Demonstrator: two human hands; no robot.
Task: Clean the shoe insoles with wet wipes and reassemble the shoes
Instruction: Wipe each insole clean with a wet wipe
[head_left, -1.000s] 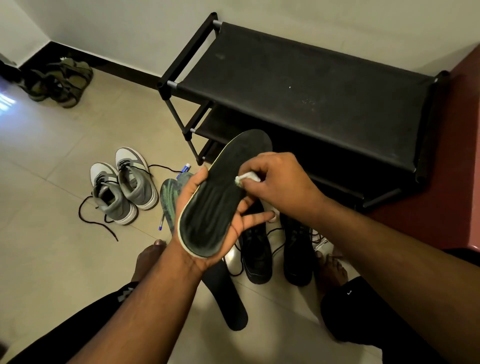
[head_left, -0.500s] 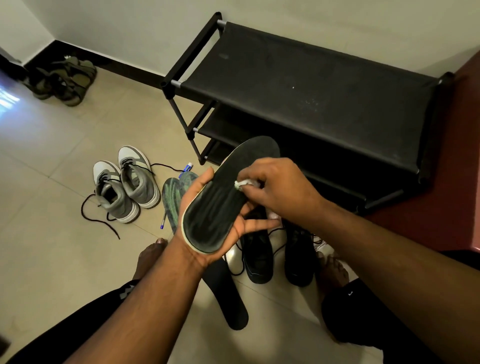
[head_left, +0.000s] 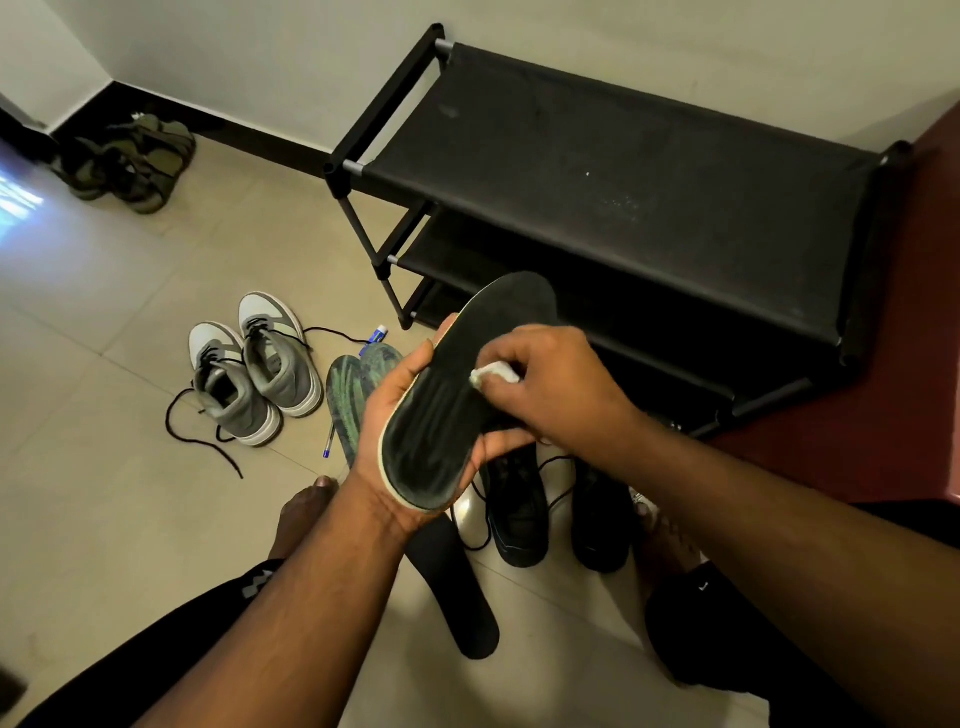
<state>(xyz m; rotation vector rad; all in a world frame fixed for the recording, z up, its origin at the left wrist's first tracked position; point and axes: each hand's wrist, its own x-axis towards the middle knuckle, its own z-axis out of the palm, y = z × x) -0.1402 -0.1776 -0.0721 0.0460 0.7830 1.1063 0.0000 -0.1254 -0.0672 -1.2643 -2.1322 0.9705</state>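
**A:** What has changed in your hands over the last second?

**B:** Start at your left hand (head_left: 395, 441): it stays cupped under the heel end of the black insole (head_left: 457, 400), thumb along the near edge, fingers curled up around the far edge, so that grip is closed on the insole just as it was. The change is on the other side. Your right hand (head_left: 545, 384), pinched shut on the balled white wet wipe (head_left: 493, 375), has slid from the insole's right edge in over its middle, and the lower part of the insole now shows pale streaks.

**A:** So what does that tell me about the job?

**B:** I'd judge you are mid-wipe on this one, heel half treated and the toe half beyond the wipe likely still to do.

**A:** Where is everything else from my grip?

**B:** Left of your left hand lie the grey sneakers (head_left: 257, 374), then the two green patterned insoles (head_left: 353, 395) just beside your left thumb. Under your left wrist lies a second black insole (head_left: 457, 597) on the floor. Below your right hand stand the black shoes (head_left: 519, 509), waiting for their insoles; reassembly is not yet begun.
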